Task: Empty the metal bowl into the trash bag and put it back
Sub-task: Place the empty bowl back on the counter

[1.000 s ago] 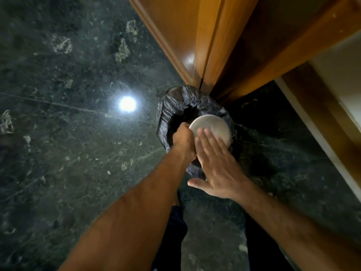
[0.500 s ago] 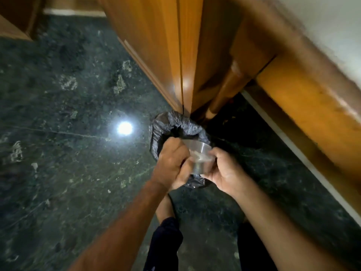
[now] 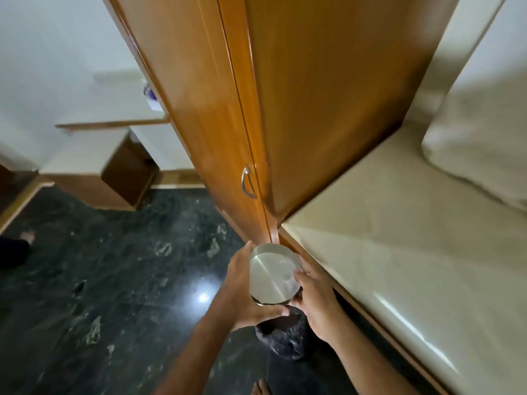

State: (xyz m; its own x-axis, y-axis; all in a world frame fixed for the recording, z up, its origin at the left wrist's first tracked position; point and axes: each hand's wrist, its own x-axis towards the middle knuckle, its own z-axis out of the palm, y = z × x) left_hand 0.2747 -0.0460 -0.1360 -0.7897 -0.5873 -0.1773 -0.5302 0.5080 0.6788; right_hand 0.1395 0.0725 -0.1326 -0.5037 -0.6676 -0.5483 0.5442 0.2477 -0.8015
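Note:
The round metal bowl is held upright in front of me, its shiny inside facing the camera and looking empty. My left hand grips its left side and bottom rim. My right hand holds its right side, thumb on the rim. The black trash bag stands on the dark floor directly below the bowl, partly hidden by both hands.
A tall wooden wardrobe with a metal handle rises just beyond the bowl. A cream bed or mattress with a wooden edge runs along the right. A low wooden shelf unit stands at the back left. My bare toes show below.
The bowl has been turned upright and lifted away from the bag's mouth, now held well above it in both hands. The view has swung upward to show the wardrobe and bed.

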